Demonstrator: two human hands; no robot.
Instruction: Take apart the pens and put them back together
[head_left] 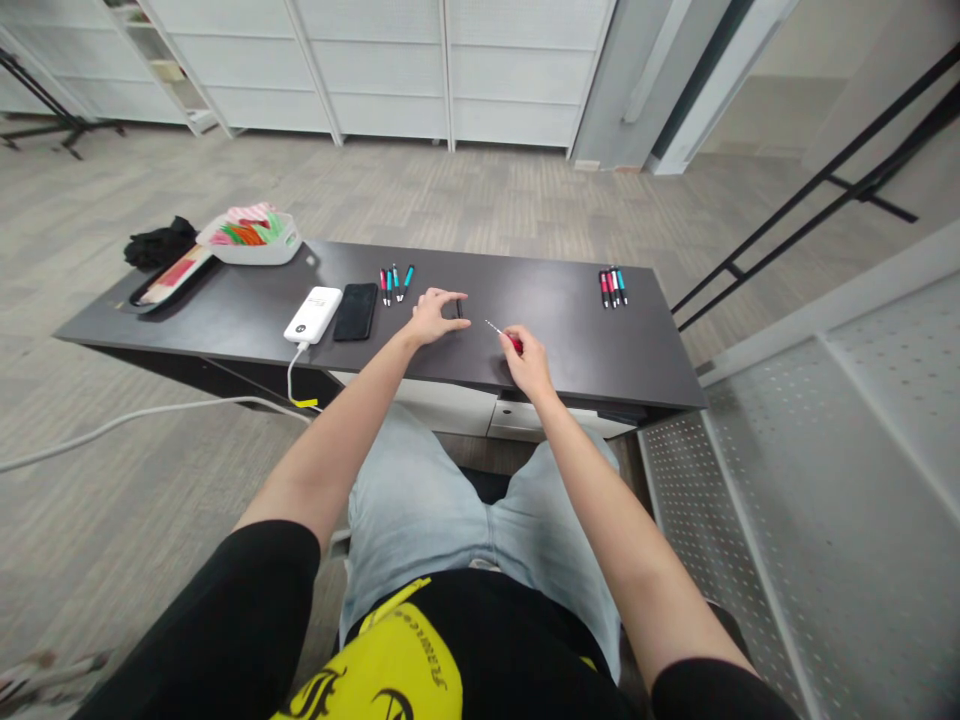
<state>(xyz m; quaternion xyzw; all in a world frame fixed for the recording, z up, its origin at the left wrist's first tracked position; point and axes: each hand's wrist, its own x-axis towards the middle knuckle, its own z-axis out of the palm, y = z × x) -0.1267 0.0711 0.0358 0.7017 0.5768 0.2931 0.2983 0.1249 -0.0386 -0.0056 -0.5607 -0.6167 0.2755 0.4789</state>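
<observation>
On the dark table, my left hand pinches a small black pen part between thumb and fingers. My right hand is closed on a red pen piece with a thin silvery refill sticking out to the upper left. The two hands are a short way apart near the table's front edge. A few red and teal pens lie behind my left hand. Another small bunch of pens lies at the right end of the table.
A white power bank with a cable and a black phone lie left of my hands. A white tray of colourful items, a flat dark tray and a black cloth sit at the far left. A perforated metal panel stands to the right.
</observation>
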